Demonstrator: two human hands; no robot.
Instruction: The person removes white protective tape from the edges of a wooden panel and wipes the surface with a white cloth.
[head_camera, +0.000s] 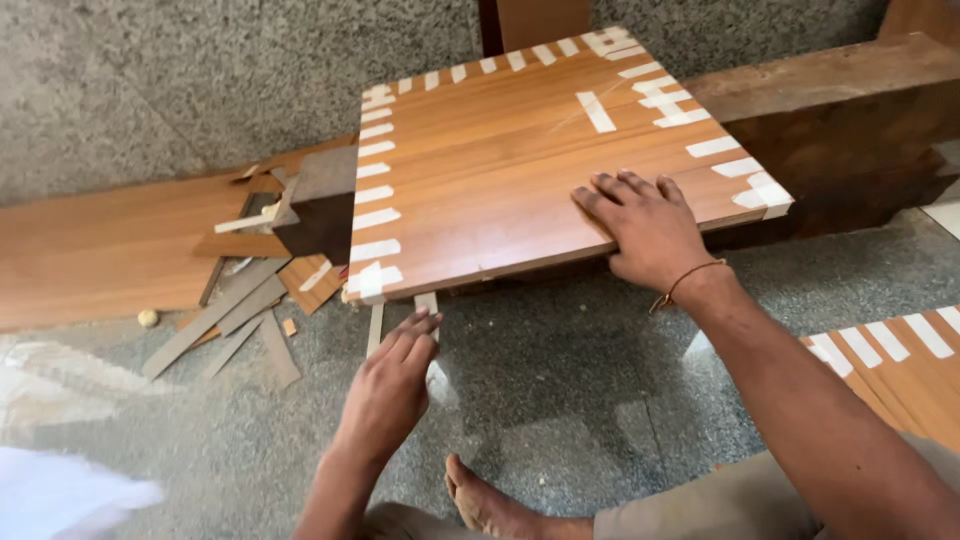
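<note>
floor: speckled grey stone floor (560, 400), polished, with soft pale reflections near the middle
far wall: rough grey granite-like wall (200, 80)
right: heavy dark timber beam (850, 110) lying along the wall's foot
left: long laminate sheet (90, 250) flat on the floor, offcut strips (225, 320) scattered beside it
light: even daylight, soft shadows
</note>
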